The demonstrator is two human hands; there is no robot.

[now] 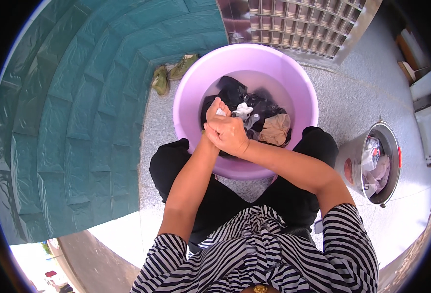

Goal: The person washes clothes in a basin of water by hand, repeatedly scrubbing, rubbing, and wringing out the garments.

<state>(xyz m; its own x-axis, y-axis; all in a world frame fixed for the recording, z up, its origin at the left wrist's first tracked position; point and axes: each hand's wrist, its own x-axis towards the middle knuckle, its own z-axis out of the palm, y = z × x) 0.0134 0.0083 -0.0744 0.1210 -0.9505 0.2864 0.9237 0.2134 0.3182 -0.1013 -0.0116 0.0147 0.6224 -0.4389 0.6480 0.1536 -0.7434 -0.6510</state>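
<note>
Above a large pinkish-purple plastic basin (189,91) my two hands meet. A small white piece, probably cloth (221,112), shows between the curled fingers of my left hand (215,110). My right hand (232,134) is a fist pressed across the left palm and wrist; whatever is inside it is hidden. Beneath them, dark wet clothes (232,88) lie in cloudy water. A crumpled white cloth (243,110) and a beige cloth (275,129) lie on top of the dark clothes, right of my hands.
A metal bucket (350,164) holding pink cloth and plastic stands tilted in view at the right. Green shoes (160,80) sit by the teal tiled wall (94,110). Behind the basin is a metal door with a grid (299,25). My black-trousered knees (169,161) flank the basin.
</note>
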